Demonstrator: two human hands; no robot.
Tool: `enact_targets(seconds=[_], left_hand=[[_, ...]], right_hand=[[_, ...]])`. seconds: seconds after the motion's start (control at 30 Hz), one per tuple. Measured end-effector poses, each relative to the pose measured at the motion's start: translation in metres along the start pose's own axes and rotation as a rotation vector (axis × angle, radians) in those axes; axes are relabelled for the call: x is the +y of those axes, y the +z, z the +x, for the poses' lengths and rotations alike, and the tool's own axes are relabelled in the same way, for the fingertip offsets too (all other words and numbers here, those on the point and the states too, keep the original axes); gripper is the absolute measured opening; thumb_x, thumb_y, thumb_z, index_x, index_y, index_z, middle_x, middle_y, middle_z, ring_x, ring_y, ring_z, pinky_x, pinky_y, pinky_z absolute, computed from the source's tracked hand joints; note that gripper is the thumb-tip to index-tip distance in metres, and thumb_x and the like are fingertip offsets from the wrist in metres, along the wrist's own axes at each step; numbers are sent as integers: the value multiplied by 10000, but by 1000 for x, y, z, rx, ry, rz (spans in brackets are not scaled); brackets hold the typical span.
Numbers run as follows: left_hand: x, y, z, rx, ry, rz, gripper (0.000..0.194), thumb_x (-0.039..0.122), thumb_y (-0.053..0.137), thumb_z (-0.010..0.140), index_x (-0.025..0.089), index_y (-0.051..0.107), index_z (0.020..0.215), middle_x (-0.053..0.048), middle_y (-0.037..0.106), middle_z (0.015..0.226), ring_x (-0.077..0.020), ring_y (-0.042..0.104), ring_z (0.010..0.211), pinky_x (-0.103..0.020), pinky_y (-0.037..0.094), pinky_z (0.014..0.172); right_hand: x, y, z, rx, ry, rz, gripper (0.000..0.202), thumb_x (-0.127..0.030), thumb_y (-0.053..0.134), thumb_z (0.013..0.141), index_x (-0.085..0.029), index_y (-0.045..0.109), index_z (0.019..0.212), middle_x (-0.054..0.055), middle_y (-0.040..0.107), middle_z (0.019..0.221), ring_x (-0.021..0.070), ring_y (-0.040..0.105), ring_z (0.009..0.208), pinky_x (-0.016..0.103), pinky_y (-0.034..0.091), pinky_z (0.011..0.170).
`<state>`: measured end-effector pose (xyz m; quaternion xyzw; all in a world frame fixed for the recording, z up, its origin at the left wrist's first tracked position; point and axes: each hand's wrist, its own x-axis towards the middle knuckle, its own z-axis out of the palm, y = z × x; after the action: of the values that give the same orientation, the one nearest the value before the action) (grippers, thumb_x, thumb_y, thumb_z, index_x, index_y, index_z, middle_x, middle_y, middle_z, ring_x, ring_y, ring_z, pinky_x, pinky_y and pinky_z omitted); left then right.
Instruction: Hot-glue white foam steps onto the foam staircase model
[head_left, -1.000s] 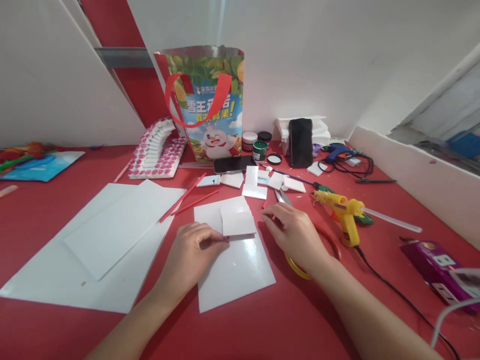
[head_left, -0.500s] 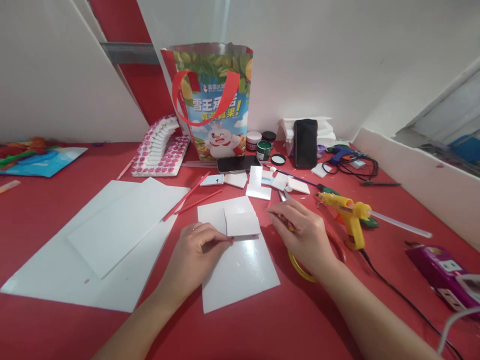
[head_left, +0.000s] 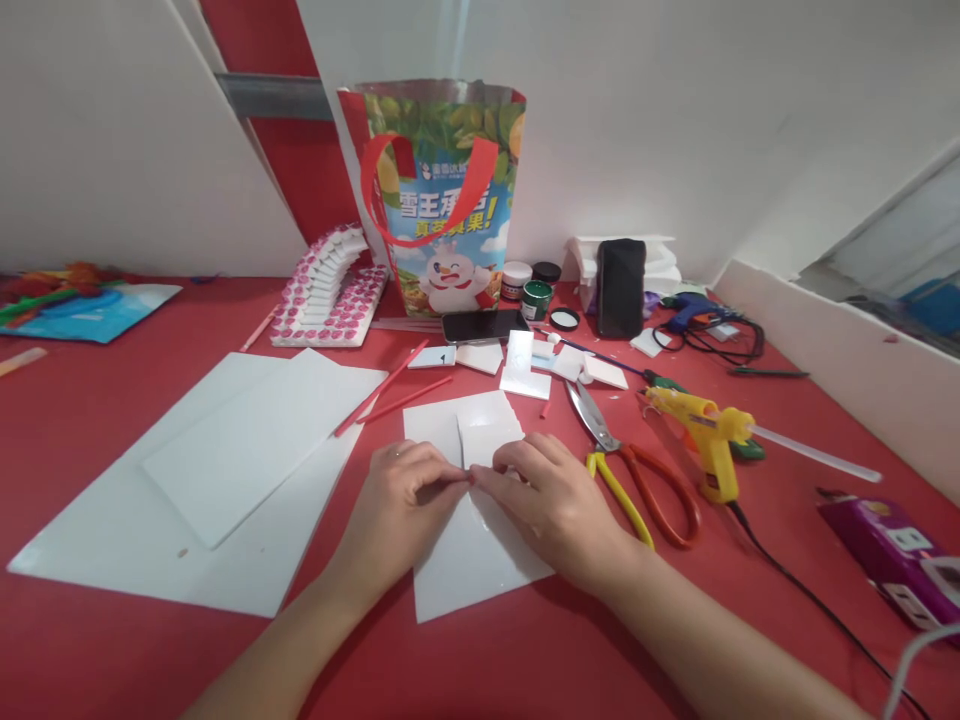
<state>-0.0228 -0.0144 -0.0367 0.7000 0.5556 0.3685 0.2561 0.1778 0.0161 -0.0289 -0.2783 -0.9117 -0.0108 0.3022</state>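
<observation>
My left hand (head_left: 409,510) is closed in a pinch at the front left corner of a small white board piece (head_left: 487,430). A tiny red bit, perhaps a short stick piece, shows at its fingertips, mostly hidden. Against the same spot, my right hand (head_left: 559,510) presses its thumb and fingers together; what they hold, if anything, is hidden. Both hands lie over a white board sheet (head_left: 450,585), on which the small piece rests. Just right of my right hand are scissors (head_left: 611,445) with one yellow and one red handle, blades apart.
Larger white boards (head_left: 225,450) lie left, with red sticks (head_left: 382,387) by them. A yellow glue gun (head_left: 701,425) with its cord and a purple box (head_left: 885,540) are right. Behind stand a printed bag (head_left: 457,220), paint jars (head_left: 535,298), a phone (head_left: 621,290) and white offcuts (head_left: 525,380).
My right hand has moved left from above the scissors to meet my left fingertips, uncovering the scissors. My left hand stays at the small board's corner. The view has shifted slightly.
</observation>
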Motion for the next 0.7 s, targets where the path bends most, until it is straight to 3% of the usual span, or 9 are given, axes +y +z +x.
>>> enact_targets(seconds=[0.2,0.7], left_hand=[[4,0,2,-5,14,43,170,187,640,884,233,722,741,10,676,683,-189,602,734,-391,460,806],[4,1,2,5,54,63,218,164,611,889,208,700,694,16,652,643,-163,573,668,-354,439,754]], right_hand=[[2,-3,2,-34,-30,-34,282,-119,452,1022,-143,730,1052,88,656,862,186,471,726,327,407,660],[1,-2,1,-88,-19,6,261,-121,472,1017,-132,725,1080,95,658,906,195,480,774,327,437,695]])
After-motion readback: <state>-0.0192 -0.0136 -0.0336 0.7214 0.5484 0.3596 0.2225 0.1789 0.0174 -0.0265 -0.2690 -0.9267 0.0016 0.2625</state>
